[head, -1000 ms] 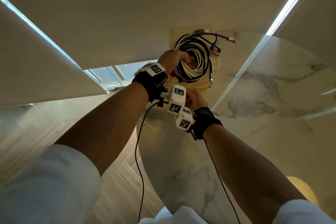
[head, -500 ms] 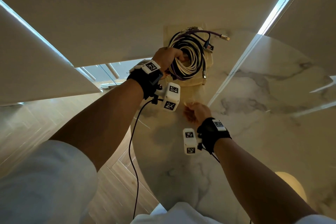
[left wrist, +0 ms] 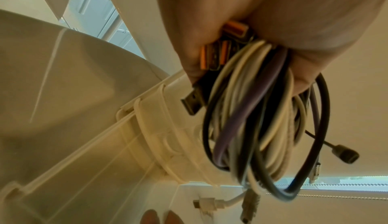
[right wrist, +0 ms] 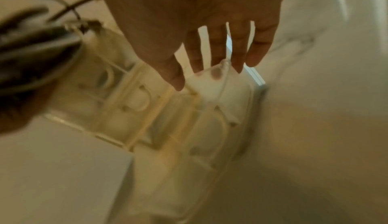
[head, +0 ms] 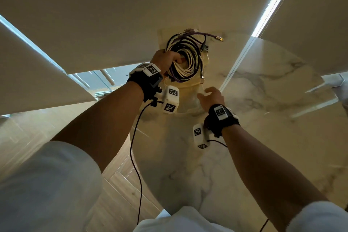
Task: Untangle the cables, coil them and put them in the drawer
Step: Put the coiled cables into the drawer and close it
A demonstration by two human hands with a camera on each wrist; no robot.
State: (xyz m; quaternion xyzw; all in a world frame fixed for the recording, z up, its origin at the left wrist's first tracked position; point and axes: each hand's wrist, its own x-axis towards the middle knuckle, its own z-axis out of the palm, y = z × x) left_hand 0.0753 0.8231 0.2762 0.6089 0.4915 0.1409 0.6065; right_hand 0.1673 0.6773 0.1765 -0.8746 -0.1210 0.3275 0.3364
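My left hand [head: 165, 60] grips a coiled bundle of cables [head: 185, 58], white, black and purple, with loose plug ends sticking out. In the left wrist view the bundle of cables [left wrist: 258, 121] hangs from my curled fingers, with orange and black plugs [left wrist: 212, 58] pressed in the palm. The bundle is held over a translucent plastic drawer unit [head: 188, 98] standing on the marble table. My right hand [head: 211, 96] is at the unit's near front with fingers straight. In the right wrist view its fingertips [right wrist: 216, 61] touch the top edge of the drawer front [right wrist: 214, 84].
The round marble table [head: 244, 128] fills the right and lower middle. Pale wall panels lie beyond it, with a bright light strip [head: 273, 3] at upper right. Wooden floor [head: 116, 184] shows at lower left. Thin black wires [head: 135, 147] run from both wrist cameras.
My right hand drew back from under the bundle, then reached forward again to the drawer unit's front with fingers spread. My left hand kept the bundle over the unit.
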